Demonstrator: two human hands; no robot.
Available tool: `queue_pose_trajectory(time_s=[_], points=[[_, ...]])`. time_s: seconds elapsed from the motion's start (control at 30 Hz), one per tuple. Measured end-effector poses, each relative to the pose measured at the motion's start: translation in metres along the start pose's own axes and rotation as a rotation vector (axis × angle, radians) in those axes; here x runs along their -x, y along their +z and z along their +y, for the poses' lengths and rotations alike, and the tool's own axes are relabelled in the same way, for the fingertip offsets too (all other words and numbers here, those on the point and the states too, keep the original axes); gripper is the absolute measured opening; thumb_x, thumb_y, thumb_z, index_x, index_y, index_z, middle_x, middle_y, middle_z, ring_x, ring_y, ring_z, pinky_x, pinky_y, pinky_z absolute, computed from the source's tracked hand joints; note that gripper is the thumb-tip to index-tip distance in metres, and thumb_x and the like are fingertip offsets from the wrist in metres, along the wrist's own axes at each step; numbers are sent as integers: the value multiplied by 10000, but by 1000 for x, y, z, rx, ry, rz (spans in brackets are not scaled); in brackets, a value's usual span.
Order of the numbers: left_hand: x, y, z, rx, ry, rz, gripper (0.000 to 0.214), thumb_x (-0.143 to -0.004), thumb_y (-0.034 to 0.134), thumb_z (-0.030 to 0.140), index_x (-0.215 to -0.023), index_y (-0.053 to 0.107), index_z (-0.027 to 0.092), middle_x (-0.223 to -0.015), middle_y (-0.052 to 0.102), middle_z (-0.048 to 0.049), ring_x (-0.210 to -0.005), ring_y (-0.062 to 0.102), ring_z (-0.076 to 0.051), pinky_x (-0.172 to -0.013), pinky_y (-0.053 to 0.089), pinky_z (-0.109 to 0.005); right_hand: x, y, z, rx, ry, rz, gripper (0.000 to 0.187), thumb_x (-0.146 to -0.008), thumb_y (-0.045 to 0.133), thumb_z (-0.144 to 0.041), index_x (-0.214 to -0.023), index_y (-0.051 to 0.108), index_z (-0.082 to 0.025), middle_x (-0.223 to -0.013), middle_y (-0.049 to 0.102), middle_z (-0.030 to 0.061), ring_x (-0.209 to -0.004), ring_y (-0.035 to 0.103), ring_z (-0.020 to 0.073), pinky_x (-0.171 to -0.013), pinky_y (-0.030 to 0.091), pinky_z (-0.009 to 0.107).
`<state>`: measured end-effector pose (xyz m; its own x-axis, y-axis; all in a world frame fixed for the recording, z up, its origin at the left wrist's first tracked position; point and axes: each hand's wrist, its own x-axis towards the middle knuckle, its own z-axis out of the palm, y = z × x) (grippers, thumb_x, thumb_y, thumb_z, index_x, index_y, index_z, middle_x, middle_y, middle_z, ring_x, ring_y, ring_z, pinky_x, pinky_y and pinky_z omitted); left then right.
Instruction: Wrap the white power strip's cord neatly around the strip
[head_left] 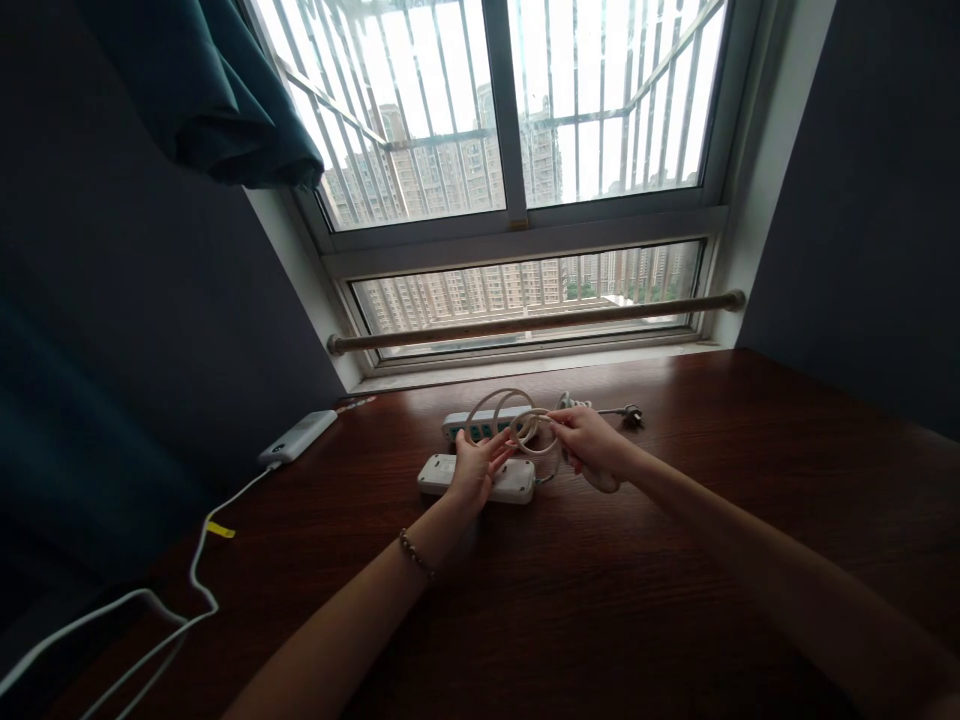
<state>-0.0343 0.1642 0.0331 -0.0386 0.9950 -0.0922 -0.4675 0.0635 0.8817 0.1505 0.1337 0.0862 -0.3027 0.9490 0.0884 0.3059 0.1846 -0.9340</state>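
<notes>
A white power strip (517, 480) lies on the table, its plain face with corner screws upward. Behind it is a second white power strip (453, 422) with green-edged sockets. Pale cable loops (501, 393) rise over both strips. My left hand (474, 470) is above the nearer strip, thumb and fingers apart, fingertips at the loops; its grip on them looks loose at most. Pinched in my right hand (589, 440) is the power cable (546, 420), to the right of the loops. More bundled cable sits behind and below that hand, partly hidden. A dark plug (634, 416) lies farther right.
The brown wooden table (697, 420) reaches a window with a horizontal rail (540, 322). At left lies a white rectangular device (300, 438) with a white cord (196, 560) bearing a yellow tag (220, 530). A blue curtain (225, 110) hangs at upper left.
</notes>
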Motion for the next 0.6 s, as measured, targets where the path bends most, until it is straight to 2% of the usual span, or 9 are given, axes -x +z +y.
queue_pose_trajectory(time_s=[0.07,0.13,0.23,0.3,0.4,0.5,0.6], points=[[-3,-1,4,-108,46,-18,296,-754,694,207,-929,455,205,-847,617,-28,-674,679,-183,-694,527,-331,-4,-3,6,-41,35,21,201,-825,437,-246,-751,590,-139,-397,400,-75,-298,419,82,-303,357,183],[-7,-4,11,-241,98,-32,152,-796,639,236,-832,507,170,-776,618,-37,-595,667,-178,-617,519,-299,-8,-8,9,-97,79,29,178,-823,456,-244,-712,557,-146,-402,371,-87,-293,391,67,-316,367,183],[-8,-10,25,-444,238,-59,89,-779,645,196,-733,578,161,-707,622,-29,-497,610,-132,-513,446,-211,-10,-12,11,-190,139,17,163,-829,479,-250,-706,525,-153,-415,353,-99,-294,353,46,-332,367,176],[-4,-13,36,-550,360,-69,74,-767,661,196,-715,608,192,-649,602,-3,-495,573,-119,-501,401,-185,-11,-12,12,-244,169,1,154,-835,487,-247,-720,524,-152,-414,353,-100,-299,347,43,-335,356,170],[6,-12,49,-665,532,-71,62,-748,684,211,-782,648,249,-594,554,16,-623,574,-155,-584,402,-186,-12,-9,16,-317,199,-17,138,-840,505,-233,-737,537,-146,-416,370,-95,-307,353,39,-332,322,155],[13,-8,57,-748,678,-103,143,-726,702,214,-855,674,267,-726,601,-17,-796,565,-190,-752,408,-217,-12,-3,18,-393,233,-25,143,-862,490,-225,-757,539,-141,-430,396,-83,-311,362,41,-328,302,155],[17,-4,60,-804,782,-147,124,-723,694,213,-836,685,263,-838,613,-43,-874,532,-215,-884,373,-270,-10,5,19,-487,282,-20,126,-894,449,-215,-833,533,-143,-441,403,-79,-303,340,41,-321,287,154]])
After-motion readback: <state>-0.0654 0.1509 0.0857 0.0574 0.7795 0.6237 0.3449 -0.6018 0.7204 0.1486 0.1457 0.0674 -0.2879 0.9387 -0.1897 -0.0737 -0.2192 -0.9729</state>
